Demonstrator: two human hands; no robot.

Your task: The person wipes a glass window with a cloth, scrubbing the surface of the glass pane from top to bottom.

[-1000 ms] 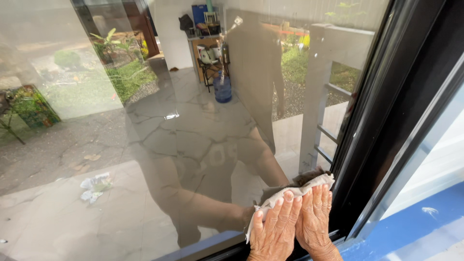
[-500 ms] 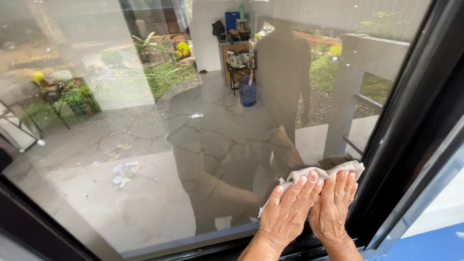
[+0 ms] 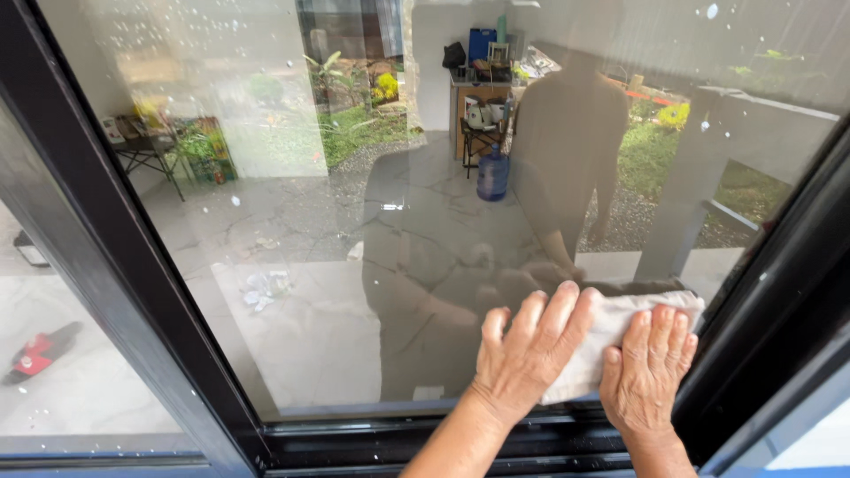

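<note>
Glass (image 3: pixel 354 221) in the dark frame (image 3: pixel 115 265) is filling my view, and I'm seeing both flat open palms, left hand (image 3: pixel 529 354) and right hand (image 3: pixel 651 376), pressing the white cloth (image 3: pixel 611 332) at the lower right corner, now spread further apart than a second ago, wiping ongoing.

Both hands flat on cloth (image 3: pixel 611 341) against glass pane (image 3: pixel 310 292) at its lower right corner: left hand (image 3: pixel 527 354) left of right hand (image 3: pixel 646 372), window frame (image 3: pixel 115 265) left, right and below.
</note>
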